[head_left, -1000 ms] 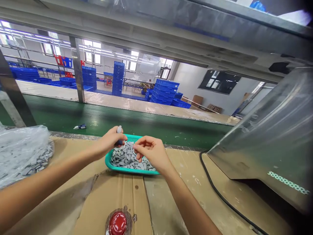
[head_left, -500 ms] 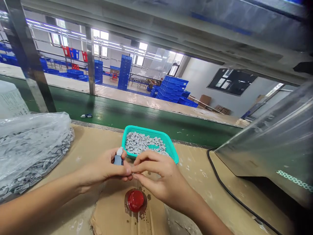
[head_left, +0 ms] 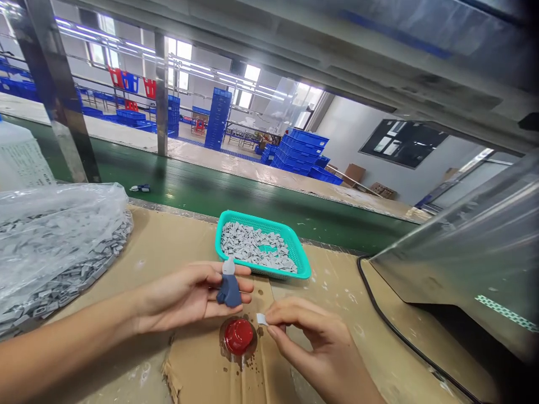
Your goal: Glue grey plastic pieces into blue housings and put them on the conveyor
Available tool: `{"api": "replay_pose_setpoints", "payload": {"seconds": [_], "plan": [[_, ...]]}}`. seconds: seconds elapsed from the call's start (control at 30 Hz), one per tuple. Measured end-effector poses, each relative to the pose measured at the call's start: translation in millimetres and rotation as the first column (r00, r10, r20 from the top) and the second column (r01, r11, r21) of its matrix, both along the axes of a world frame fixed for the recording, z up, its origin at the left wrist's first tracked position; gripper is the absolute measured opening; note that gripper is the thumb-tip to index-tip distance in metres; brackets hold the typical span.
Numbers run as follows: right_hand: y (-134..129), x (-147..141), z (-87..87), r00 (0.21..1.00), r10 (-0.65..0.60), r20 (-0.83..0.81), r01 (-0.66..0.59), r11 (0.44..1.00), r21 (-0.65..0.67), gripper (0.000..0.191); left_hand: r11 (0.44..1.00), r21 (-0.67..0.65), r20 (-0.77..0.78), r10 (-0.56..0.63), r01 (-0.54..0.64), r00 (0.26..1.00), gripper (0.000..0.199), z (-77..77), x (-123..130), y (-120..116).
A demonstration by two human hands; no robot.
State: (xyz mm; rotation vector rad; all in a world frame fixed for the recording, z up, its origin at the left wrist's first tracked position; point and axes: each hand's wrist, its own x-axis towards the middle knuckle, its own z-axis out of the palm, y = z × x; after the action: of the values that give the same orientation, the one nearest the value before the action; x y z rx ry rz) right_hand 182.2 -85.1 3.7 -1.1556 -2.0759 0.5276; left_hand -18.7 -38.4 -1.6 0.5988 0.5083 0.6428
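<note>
My left hand (head_left: 197, 294) is turned palm up with its fingers spread. Across the fingers lies a small toy figure (head_left: 229, 289), with a dark blue body and a pale grey head, and the thumb rests beside it. Lower and to the right, my right hand (head_left: 311, 334) pinches a small light-grey plastic piece (head_left: 261, 319) between thumb and forefinger. Between and below the hands stands a red cup-like pot (head_left: 238, 336), wet around its base. Just beyond the fingers sits a turquoise basket (head_left: 304, 261) with many small grey pieces (head_left: 246, 241).
At left a clear plastic bag (head_left: 63, 224) bulges with grey parts, in front of a whitish container (head_left: 25, 154). Another small blue-and-white item (head_left: 140, 188) lies on the green belt (head_left: 202, 193). A black cable (head_left: 391, 328) and a metal panel (head_left: 463, 224) bound the right.
My hands have moved apart. My left hand has opened flat under the toy figure, while my right hand has drawn down and right with the grey piece now visible.
</note>
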Motion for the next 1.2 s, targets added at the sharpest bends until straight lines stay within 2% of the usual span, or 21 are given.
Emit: {"api": "replay_pose_setpoints", "payload": {"seconds": [0.2, 0.33, 0.5, 0.6, 0.73, 0.87, 1.03, 1.13, 1.2], "plan": [[-10.3, -3.6, -18.4, 0.999, -0.030, -0.034, 0.028, 0.998, -0.048, 0.015, 0.997, 0.061, -0.129, 0.051, -0.043, 0.990, 0.028, -6.1, 1.6, 0.9], [-10.7, -6.0, -25.2, 1.000, -0.017, -0.010, 0.017, 1.000, -0.014, 0.016, 0.990, 0.128, -0.198, 0.089, -0.064, 0.976, 0.024, -9.8, 0.8, 4.1], [-9.6, -5.9, -29.6, 1.000, -0.005, -0.005, 0.005, 1.000, 0.006, 0.016, 0.983, 0.180, -0.241, 0.079, -0.036, 0.967, 0.025, -14.3, -0.7, 5.7], [-9.5, -5.5, -30.2, 1.000, 0.008, -0.001, -0.008, 1.000, 0.010, 0.016, 0.982, 0.187, -0.241, 0.070, -0.025, 0.968, 0.030, -14.6, -1.7, 5.5], [-11.2, -5.5, -30.6, 1.000, 0.009, 0.011, -0.009, 1.000, 0.015, 0.017, 0.987, 0.162, -0.122, 0.028, -0.008, 0.992, 0.034, -11.7, -2.4, 4.5], [-10.3, -6.2, -29.3, 1.000, 0.004, 0.010, -0.004, 0.996, 0.087, 0.016, 0.986, 0.168, -0.043, 0.024, -0.016, 0.999, 0.033, -12.8, -2.1, 3.6], [-6.3, -7.3, -17.8, 0.999, -0.036, 0.025, 0.031, 0.984, 0.177, 0.017, 0.974, 0.222, -0.236, 0.089, -0.035, 0.968, 0.039, -15.0, -2.6, 3.3], [-6.8, -7.4, -13.1, 0.998, -0.016, 0.059, 0.007, 0.988, 0.156, 0.018, 0.968, 0.251, -0.311, 0.073, 0.008, 0.948, 0.044, -13.4, -2.4, 3.8], [-8.0, -6.8, -13.3, 0.998, -0.011, 0.062, 0.002, 0.990, 0.139, 0.018, 0.947, 0.320, -0.340, 0.092, 0.024, 0.936, 0.037, -12.6, -1.8, 4.5]]}}
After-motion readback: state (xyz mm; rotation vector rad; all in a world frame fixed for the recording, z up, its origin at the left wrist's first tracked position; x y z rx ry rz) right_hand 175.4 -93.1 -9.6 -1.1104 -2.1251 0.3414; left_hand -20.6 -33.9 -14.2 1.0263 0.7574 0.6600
